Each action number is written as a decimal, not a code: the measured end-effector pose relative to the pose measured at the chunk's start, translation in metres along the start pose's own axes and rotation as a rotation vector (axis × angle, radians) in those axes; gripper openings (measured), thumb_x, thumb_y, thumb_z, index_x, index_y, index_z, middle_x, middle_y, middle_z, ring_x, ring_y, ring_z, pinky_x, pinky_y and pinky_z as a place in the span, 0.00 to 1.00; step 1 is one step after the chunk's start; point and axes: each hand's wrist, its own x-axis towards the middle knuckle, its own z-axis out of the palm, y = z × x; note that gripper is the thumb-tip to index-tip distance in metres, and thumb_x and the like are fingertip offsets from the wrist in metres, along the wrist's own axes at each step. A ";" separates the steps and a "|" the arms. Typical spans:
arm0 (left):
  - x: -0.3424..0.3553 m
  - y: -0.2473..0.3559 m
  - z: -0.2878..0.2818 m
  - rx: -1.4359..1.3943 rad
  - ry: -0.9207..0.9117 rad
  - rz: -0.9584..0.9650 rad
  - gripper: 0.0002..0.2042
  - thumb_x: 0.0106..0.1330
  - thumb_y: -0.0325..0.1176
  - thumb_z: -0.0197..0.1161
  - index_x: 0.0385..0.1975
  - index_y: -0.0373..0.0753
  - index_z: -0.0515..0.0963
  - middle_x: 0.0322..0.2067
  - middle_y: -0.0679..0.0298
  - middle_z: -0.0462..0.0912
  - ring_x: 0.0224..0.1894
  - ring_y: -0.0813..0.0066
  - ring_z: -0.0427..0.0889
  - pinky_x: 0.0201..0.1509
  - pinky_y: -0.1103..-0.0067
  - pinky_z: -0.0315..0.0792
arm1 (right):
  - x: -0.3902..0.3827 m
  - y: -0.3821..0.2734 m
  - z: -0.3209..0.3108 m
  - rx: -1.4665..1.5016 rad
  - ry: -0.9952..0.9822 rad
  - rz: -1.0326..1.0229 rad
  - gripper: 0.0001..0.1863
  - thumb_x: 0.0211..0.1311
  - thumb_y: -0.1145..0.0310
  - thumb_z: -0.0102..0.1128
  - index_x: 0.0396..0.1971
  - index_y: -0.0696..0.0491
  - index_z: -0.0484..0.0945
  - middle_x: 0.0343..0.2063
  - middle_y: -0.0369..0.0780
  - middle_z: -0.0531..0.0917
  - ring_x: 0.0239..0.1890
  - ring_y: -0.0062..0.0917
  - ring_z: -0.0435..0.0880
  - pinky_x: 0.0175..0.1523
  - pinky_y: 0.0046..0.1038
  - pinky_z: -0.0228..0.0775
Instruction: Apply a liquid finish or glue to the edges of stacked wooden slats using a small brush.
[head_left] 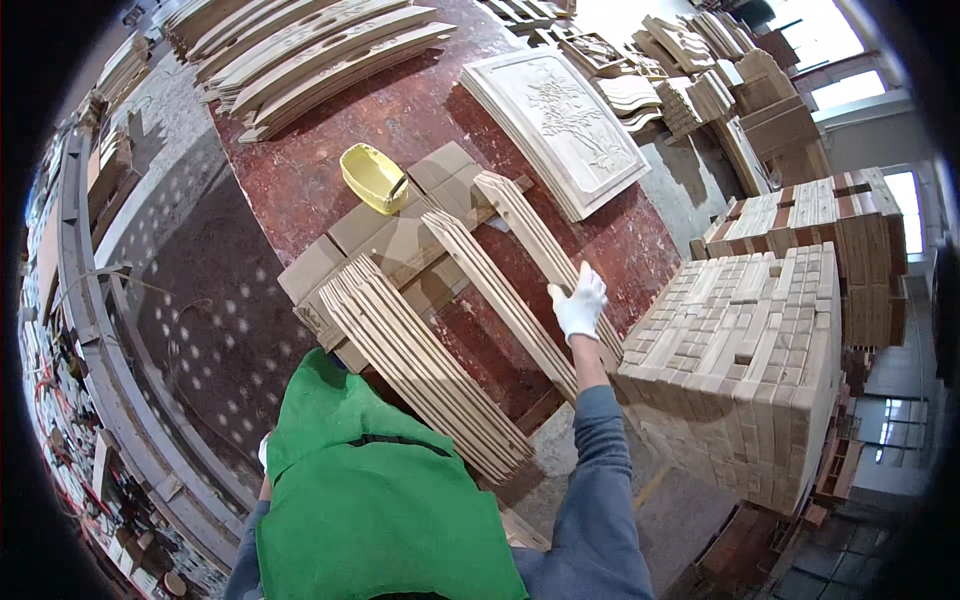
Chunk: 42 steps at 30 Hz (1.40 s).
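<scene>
So it's a bright workshop with windows (849,91) up in the right corner, metal rails (110,365) curving down the left, and a worn red table (425,118) in front of you. Some flattened cardboard (365,228) is on it, with a yellow tub (366,172) sitting right beside that.

The wood strips with angled ends are in three bunches running toward you: a thick left bunch (425,365), a skinnier middle bunch (507,300) and a right bunch (527,228). Their far ends are over by the cardboard, and there's red tabletop showing between them.

Your right hand (578,308) has a white glove on and it's at the right bunch, about halfway down. Your thumb sticks out away from your fingers, so the hand's spread rather than clenched; can't tell how hard it's pressing on the wood, if at all. As for your left hand (264,452), only a sliver of white pokes out past your green apron (370,500), so no idea what it's doing.

Past the right bunch you've got a pile of carved panels (555,125), then a big block stack (735,350) just off the table's right side. Long shaped boards (320,65) are piled at the far left end of the table.
</scene>
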 end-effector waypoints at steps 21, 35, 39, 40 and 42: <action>-0.006 -0.004 -0.002 -0.083 0.009 0.003 0.11 0.70 0.36 0.63 0.46 0.36 0.78 0.33 0.63 0.82 0.31 0.75 0.80 0.35 0.79 0.74 | -0.011 -0.006 -0.006 0.245 -0.495 0.176 0.21 0.48 0.70 0.66 0.45 0.57 0.78 0.34 0.49 0.87 0.36 0.45 0.87 0.45 0.39 0.79; -0.006 -0.012 -0.002 -0.087 0.005 -0.014 0.12 0.70 0.35 0.63 0.48 0.36 0.78 0.35 0.62 0.83 0.32 0.75 0.80 0.35 0.79 0.74 | -0.001 -0.004 -0.025 0.387 -0.652 0.144 0.36 0.48 0.66 0.69 0.61 0.58 0.71 0.49 0.52 0.83 0.47 0.46 0.84 0.55 0.39 0.77; -0.007 -0.022 -0.006 -0.091 0.013 -0.028 0.13 0.70 0.35 0.63 0.48 0.35 0.78 0.35 0.62 0.83 0.32 0.75 0.80 0.36 0.79 0.75 | -0.003 -0.012 -0.029 0.322 -0.668 0.061 0.50 0.46 0.61 0.73 0.71 0.58 0.59 0.57 0.56 0.77 0.52 0.49 0.81 0.59 0.40 0.75; -0.006 -0.023 -0.005 -0.093 0.011 -0.027 0.13 0.70 0.35 0.63 0.48 0.35 0.78 0.35 0.62 0.83 0.32 0.75 0.81 0.36 0.79 0.75 | -0.005 -0.017 -0.028 0.259 -0.671 0.014 0.55 0.46 0.60 0.74 0.74 0.58 0.54 0.59 0.57 0.75 0.54 0.50 0.80 0.60 0.41 0.74; -0.005 -0.023 -0.006 -0.102 0.006 -0.023 0.13 0.70 0.35 0.64 0.48 0.35 0.78 0.35 0.62 0.83 0.32 0.75 0.81 0.36 0.79 0.75 | -0.010 -0.028 -0.024 0.202 -0.679 -0.042 0.60 0.45 0.58 0.75 0.77 0.58 0.49 0.61 0.59 0.72 0.56 0.51 0.79 0.61 0.41 0.74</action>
